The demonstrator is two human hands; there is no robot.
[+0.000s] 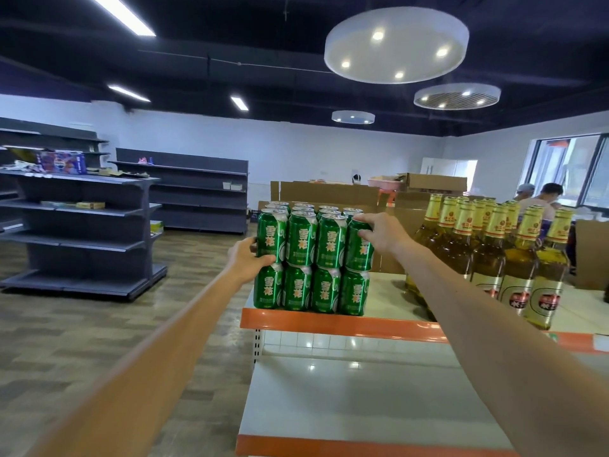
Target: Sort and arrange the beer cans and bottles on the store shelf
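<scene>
While left hand (245, 258) and right hand (379, 233) grip cans (301, 240), bottles (487, 258) stand beside.

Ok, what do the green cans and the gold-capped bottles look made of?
The green cans look like thin metal: glossy printed sides, bare silvery rims and tops. The bottles seem clear glass, amber liquid showing through, with gold foil-like wrap on the necks.

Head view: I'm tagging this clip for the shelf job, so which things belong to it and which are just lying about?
Part of the job: green beer cans, stacked two high; amber beer bottles beside them; orange-edged shelf; left hand and right hand, each gripping an upper end can.
Just lying about: cardboard boxes behind; grey shelving; blue carton on it.
</scene>
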